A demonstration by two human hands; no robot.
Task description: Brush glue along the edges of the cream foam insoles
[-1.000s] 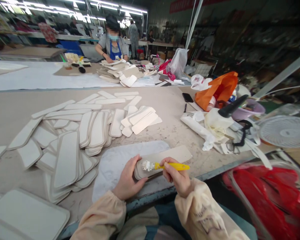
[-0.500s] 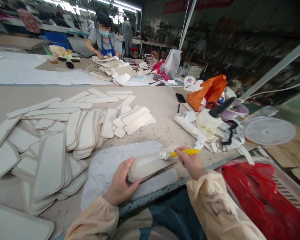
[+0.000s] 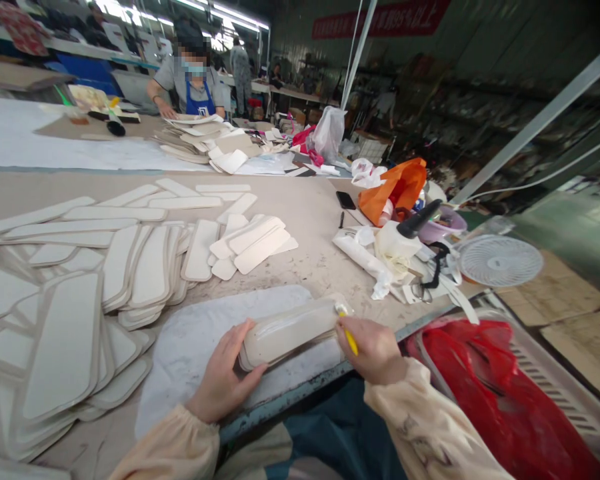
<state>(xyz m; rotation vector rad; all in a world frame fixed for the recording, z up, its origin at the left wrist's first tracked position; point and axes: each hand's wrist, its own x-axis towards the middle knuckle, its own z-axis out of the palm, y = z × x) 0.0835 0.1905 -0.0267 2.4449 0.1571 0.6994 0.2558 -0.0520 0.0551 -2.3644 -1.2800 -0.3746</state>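
My right hand [image 3: 373, 348] is closed around the yellow handle of a brush [image 3: 350, 335]. Its bristles, white with a paste, touch the far right end of the top panel in a small stack of long beige panels [image 3: 290, 328]. A glossy wet streak runs along that top panel. My left hand [image 3: 226, 373] grips the stack's left end, thumb on the near side and fingers on the far side. Under the stack lies a white sheet [image 3: 180, 347]. Many loose pale panels [image 3: 65, 347] are heaped to the left, and smaller strips [image 3: 260, 243] lie beyond.
At right stand a white bottle with a black nozzle [image 3: 400, 243], an orange bag [image 3: 397, 187] and a white fan [image 3: 500, 261]. A red plastic bag [image 3: 480, 380] fills a crate beside the table edge. A co-worker [image 3: 193, 87] handles panels across the table.
My right hand has moved the brush to the right end of the top panel and turned its handle toward me. My left hand still holds the stack. The view has shifted slightly right.
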